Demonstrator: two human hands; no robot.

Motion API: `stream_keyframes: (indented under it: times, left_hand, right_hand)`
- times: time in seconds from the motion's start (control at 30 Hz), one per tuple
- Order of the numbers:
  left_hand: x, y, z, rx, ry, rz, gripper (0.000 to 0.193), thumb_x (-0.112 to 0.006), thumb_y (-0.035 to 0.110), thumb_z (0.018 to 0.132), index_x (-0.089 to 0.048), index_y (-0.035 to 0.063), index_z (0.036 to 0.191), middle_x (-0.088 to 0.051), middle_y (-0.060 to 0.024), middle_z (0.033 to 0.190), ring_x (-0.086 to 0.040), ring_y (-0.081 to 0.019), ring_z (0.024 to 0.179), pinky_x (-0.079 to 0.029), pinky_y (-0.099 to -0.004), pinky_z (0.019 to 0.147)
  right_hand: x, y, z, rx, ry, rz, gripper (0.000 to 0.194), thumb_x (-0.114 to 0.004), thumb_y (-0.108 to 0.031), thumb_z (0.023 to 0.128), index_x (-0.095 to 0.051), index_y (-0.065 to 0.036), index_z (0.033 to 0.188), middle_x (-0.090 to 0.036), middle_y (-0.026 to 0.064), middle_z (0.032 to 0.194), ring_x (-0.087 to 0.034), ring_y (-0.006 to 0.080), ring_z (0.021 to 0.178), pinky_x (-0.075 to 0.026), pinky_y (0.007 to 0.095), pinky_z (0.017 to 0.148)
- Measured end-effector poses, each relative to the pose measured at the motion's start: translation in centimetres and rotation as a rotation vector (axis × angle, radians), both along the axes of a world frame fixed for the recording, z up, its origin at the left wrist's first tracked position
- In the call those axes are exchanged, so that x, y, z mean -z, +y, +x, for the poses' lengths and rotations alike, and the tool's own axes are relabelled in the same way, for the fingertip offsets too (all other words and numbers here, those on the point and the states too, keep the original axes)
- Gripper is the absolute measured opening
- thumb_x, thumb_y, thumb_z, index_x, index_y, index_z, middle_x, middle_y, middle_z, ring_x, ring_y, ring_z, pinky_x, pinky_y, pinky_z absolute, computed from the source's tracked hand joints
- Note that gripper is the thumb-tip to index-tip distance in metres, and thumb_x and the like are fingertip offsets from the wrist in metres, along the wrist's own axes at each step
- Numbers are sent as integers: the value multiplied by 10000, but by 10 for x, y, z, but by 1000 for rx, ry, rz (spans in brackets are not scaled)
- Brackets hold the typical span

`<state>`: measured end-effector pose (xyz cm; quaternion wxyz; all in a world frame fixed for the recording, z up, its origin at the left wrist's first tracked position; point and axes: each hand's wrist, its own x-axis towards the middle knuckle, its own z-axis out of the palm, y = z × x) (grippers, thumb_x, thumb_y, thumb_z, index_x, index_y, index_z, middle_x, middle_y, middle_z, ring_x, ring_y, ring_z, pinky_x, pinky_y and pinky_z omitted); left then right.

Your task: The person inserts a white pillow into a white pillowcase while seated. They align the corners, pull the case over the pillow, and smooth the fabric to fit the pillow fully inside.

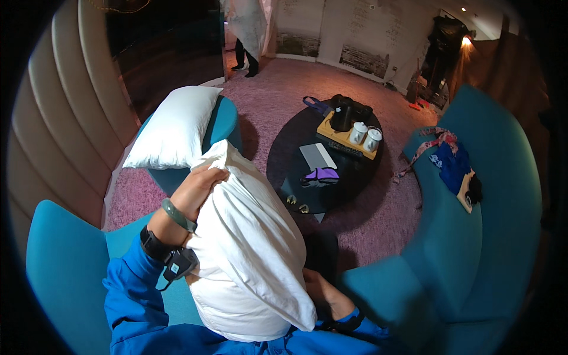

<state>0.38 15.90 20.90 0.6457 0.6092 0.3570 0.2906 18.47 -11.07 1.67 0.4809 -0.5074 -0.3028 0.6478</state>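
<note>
A white pillow (pixel 248 253) in a loose white pillowcase stands upright against my front, its cloth in long folds. My left hand (pixel 205 184), with a green bangle on the wrist, grips the gathered cloth at the upper left corner. My right hand (pixel 326 293) is at the pillow's lower right side; its fingers are partly hidden behind the cloth, so its hold cannot be made out. Just beyond my left hand, another white pillow (pixel 173 128) lies on a round teal stool (pixel 224 122).
A dark oval table (pixel 284 146) bears a wooden tray (pixel 326 128) with a black kettle (pixel 342 116) and lidded white cups. A curved teal sofa (pixel 448 239) with clothing on it is at right. A person (pixel 246 31) stands near the doorway.
</note>
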Motion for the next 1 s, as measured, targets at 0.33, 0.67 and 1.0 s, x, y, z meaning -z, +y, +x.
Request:
stream_keyframes:
  times: [0.33, 0.67, 1.0]
  left_hand:
    - [27, -27, 101, 464, 533, 271, 261, -578, 266, 945, -691, 127, 1135, -667, -81, 940, -607, -156, 783, -506, -289, 645]
    - [-2, -20, 136, 845, 557, 296, 566, -508, 528, 947, -644, 51, 1221, -661, -147, 996, -634, -208, 854, -503, -362, 701]
    - [86, -55, -119, -67, 272, 210, 1032, -663, 396, 896, 20, -16, 1550, -129, -324, 1583, -149, -401, 1492, -206, -452, 1198]
  right_hand:
    - [2, -78, 6, -76, -66, -278, 469, -657, -261, 953, -545, -62, 1363, -616, 124, 1283, -584, 195, 1157, -492, 355, 975]
    - [4, -108, 9, 86, -40, -395, 473, -657, -267, 952, -542, -73, 1368, -620, 122, 1275, -591, 202, 1148, -495, 354, 970]
    - [52, 40, -12, 97, 49, -274, 478, -658, -272, 951, -539, -83, 1373, -624, 120, 1268, -599, 209, 1138, -498, 352, 966]
